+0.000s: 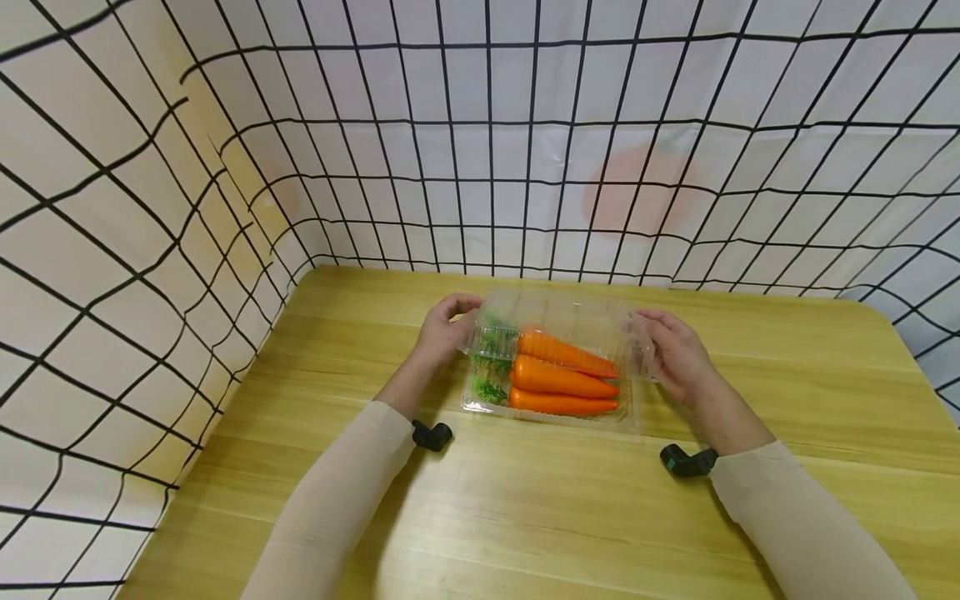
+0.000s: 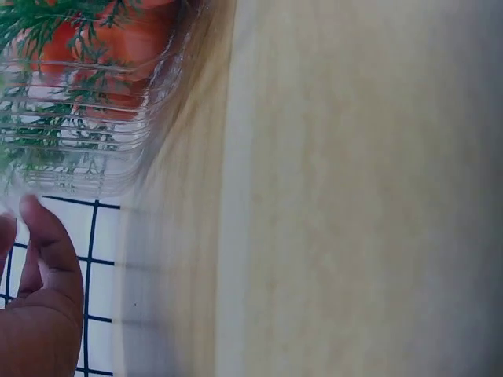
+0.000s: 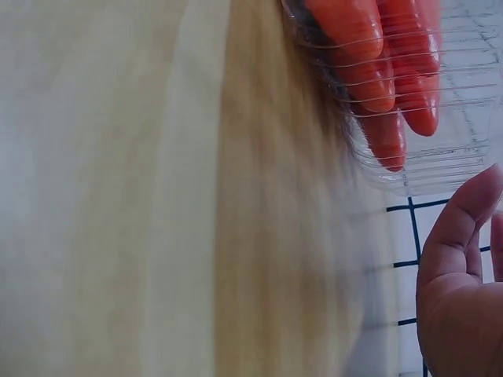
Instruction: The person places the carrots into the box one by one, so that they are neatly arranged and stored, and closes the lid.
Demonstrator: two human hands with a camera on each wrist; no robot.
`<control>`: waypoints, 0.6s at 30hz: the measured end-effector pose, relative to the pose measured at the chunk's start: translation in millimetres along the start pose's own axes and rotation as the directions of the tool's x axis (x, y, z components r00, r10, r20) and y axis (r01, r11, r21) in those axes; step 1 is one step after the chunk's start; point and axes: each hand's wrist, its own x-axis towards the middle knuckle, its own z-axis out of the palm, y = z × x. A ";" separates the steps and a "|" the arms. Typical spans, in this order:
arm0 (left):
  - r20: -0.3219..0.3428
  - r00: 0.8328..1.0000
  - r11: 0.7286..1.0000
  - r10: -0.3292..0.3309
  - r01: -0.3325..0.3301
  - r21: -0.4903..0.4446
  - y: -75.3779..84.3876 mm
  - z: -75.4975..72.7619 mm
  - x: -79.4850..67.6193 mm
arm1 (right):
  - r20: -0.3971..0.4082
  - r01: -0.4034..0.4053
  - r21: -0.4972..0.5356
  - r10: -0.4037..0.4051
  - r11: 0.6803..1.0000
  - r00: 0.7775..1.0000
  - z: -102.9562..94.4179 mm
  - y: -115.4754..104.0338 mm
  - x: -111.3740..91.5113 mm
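A clear plastic clamshell box [image 1: 555,423] lies on the table with several orange carrots [image 1: 564,377] side by side in it. Their green leafy tops [image 1: 491,390] are at its left end. The see-through lid [image 1: 555,308] is tilted over the back part of the box, leaving the front carrots uncovered. My left hand [image 1: 442,329] pinches the lid at its left end, thumb and fingers around the edge. At the opposite end, my right hand [image 1: 678,354] grips the lid's right edge. The wrist views show the ribbed side walls close to my fingers, with the fingertips partly hidden.
The wooden table [image 1: 525,517] extends around the box. Black wire grid panels [image 1: 487,125] with white sheeting behind them stand at the back and sides. Small black devices [image 1: 686,461] are worn at both wrists.
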 end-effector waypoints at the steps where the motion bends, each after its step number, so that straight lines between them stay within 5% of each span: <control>1: 0.007 1.000 1.000 -0.009 0.009 0.000 0.0 -1.1 -0.7 | -0.003 0.005 0.002 -0.005 1.000 1.000 -0.2 0.3 -0.7; 5: 0.097 0.992 0.993 -0.084 0.091 -0.073 5.5 -5.9 -8.0 | -0.044 0.006 -0.053 -0.008 0.999 0.999 0.9 0.1 -4.3; 9: 0.237 0.959 0.970 -0.152 0.191 -0.148 13.6 -10.9 -17.8 | -0.125 0.003 -0.222 -0.032 0.975 0.992 5.2 -1.9 -9.3; 11: 0.286 0.942 0.963 -0.177 0.225 -0.146 17.8 -13.1 -23.2 | -0.172 -0.013 -0.350 -0.051 0.937 0.984 8.1 -3.4 -12.0; 13: 0.314 0.929 0.964 -0.199 0.243 -0.109 22.7 -14.8 -29.4 | -0.207 -0.042 -0.505 -0.074 0.862 0.976 10.5 -5.8 -15.3; 16: 0.326 0.918 0.970 -0.225 0.243 -0.015 30.4 -18.9 -39.2 | -0.212 -0.085 -0.634 -0.067 0.768 0.975 12.0 -11.0 -22.7; 18: 0.324 0.913 0.969 -0.247 0.242 0.056 36.6 -21.9 -45.3 | -0.179 -0.096 -0.670 -0.035 0.736 0.983 12.4 -15.6 -29.4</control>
